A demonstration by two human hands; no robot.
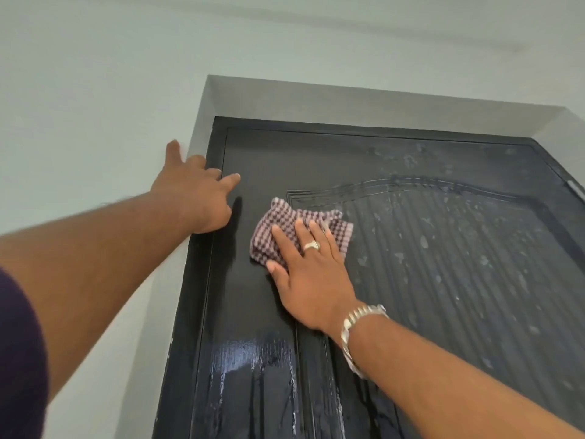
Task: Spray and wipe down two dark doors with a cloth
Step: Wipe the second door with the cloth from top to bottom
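Observation:
A dark door [443, 280] with a carved, ribbed panel fills the right and middle of the head view, seen from below. Pale spray blotches dot its right part, and its lower left shines wet. My right hand [308, 274], with a ring and a metal watch, presses a checked pink and brown cloth [285, 226] flat against the upper left of the door with straight fingers. My left hand [196, 198] rests on the door's left frame near the top, fingers spread, touching the frame and the wall edge. No spray bottle is in view.
A pale wall [95, 122] lies left of the door, and a white recess [285, 96] frames its top. The ceiling [380, 20] runs above. A small light fitting [574, 186] shows at the right frame edge.

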